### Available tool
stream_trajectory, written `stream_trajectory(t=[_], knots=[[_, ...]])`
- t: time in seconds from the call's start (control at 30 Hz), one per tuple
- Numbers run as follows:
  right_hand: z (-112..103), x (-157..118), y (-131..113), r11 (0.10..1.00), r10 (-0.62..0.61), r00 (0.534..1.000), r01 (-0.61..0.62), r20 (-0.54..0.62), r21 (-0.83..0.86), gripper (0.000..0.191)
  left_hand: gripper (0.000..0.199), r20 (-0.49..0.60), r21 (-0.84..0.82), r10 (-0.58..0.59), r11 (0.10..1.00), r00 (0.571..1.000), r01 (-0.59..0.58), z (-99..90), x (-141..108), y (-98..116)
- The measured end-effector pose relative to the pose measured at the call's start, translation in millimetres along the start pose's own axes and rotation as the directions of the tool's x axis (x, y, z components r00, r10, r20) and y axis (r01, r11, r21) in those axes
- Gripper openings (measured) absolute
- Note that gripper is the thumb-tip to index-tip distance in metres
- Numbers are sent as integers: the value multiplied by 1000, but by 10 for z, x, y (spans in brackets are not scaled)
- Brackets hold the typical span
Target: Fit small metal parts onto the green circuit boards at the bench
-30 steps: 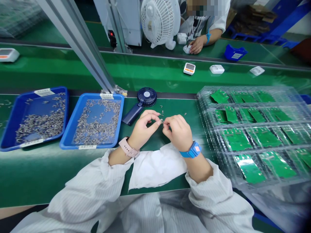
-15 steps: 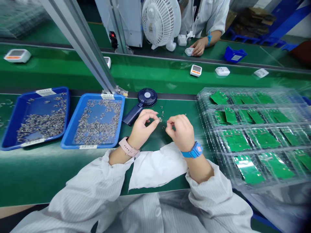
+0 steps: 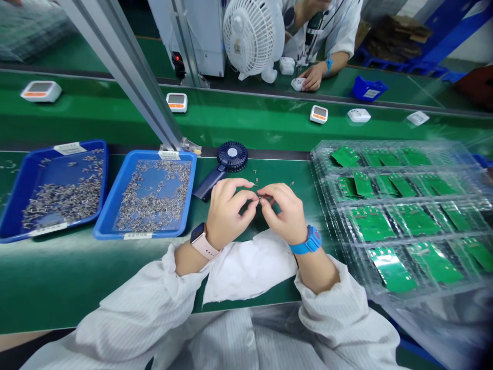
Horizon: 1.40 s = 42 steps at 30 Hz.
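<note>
My left hand (image 3: 231, 211) and my right hand (image 3: 284, 213) meet fingertip to fingertip over the green table. Both are pinched around something small and dark, probably a metal piece, too small to make out. Several loose metal pieces (image 3: 256, 181) lie just beyond the fingertips, and another small piece (image 3: 292, 183) is past my right hand. A white cloth (image 3: 248, 267) lies below my wrists. To the left are a blue tray (image 3: 144, 235) and a second blue tray (image 3: 102, 198), both holding many small metal parts.
A dark handheld fan (image 3: 232, 156) lies beyond my hands. Stacked clear trays (image 3: 346, 201) with green circuit boards stand right. A metal post (image 3: 131, 77) rises at left. White devices (image 3: 319, 114) sit on the green belt; across it are a white fan (image 3: 252, 38) and a person's hand (image 3: 314, 77).
My hands have come together from apart, and my left wrist has turned so the watch face shows. The white devices on the belt have shifted right.
</note>
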State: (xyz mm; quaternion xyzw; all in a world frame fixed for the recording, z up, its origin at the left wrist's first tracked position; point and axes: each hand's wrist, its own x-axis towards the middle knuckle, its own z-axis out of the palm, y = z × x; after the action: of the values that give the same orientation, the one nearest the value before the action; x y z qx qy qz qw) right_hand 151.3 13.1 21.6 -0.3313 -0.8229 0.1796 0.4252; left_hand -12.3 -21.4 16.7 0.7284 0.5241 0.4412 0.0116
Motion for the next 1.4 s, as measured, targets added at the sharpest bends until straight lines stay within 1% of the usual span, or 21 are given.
stream_trajectory(t=[0.1, 0.2, 0.3, 0.4, 0.47, 0.53, 0.6, 0.7, 0.87, 1.0, 1.2, 1.3, 1.4], knots=[[9, 4, 10, 1000, 29, 999, -29, 27, 1, 15, 3, 7, -10, -2, 1000, 1000, 2, 11, -7, -12], [27, 0, 14, 998, 67, 998, -67, 18, -19, 12, 4, 12, -29, -28, 999, 1000, 28, 17, -8, -21], [40, 0, 10, 991, 132, 991, -133, 12, 7, 10, 5, 3, -53, -51, 997, 999, 51, 9, 3, -34], [46, 6, 9, 968, 237, 971, -236, -9, 87, 9, 5, -22, -85, -77, 994, 997, 75, -2, 19, -50], [53, 5, 15, 938, 302, 953, -296, -10, 179, 7, 4, -15, -106, -91, 990, 996, 89, -4, 23, -57], [65, -3, 27, 909, 336, 942, -328, 13, 256, 6, 7, 2, -120, -94, 988, 996, 93, 3, 21, -63], [78, -13, 37, 899, 339, 940, -336, 41, 281, 7, 7, 4, -123, -92, 988, 996, 92, 14, 15, -67], [90, -20, 40, 912, 316, 947, -320, 59, 255, 9, 4, -14, -113, -100, 989, 995, 98, 28, 8, -73], [91, -14, 27, 960, 242, 970, -238, -9, 146, 11, 4, -27, -142, -91, 986, 995, 86, 30, 15, -76], [92, -21, 21, 972, 218, 976, -215, -24, 95, 10, 3, -34, -139, -98, 986, 995, 92, 29, 18, -75], [90, -25, 33, 979, 195, 980, -193, -27, 60, 9, 4, 7, -208, -130, 970, 991, 129, 42, 18, -98], [92, -18, 42, 979, 201, 979, -200, -19, 51, 8, 6, 34, -250, -153, 955, 988, 157, 51, 24, -116], [99, -16, 49, 975, 215, 977, -215, -1, 63, 7, 5, 39, -266, -164, 949, 986, 168, 57, 27, -125]])
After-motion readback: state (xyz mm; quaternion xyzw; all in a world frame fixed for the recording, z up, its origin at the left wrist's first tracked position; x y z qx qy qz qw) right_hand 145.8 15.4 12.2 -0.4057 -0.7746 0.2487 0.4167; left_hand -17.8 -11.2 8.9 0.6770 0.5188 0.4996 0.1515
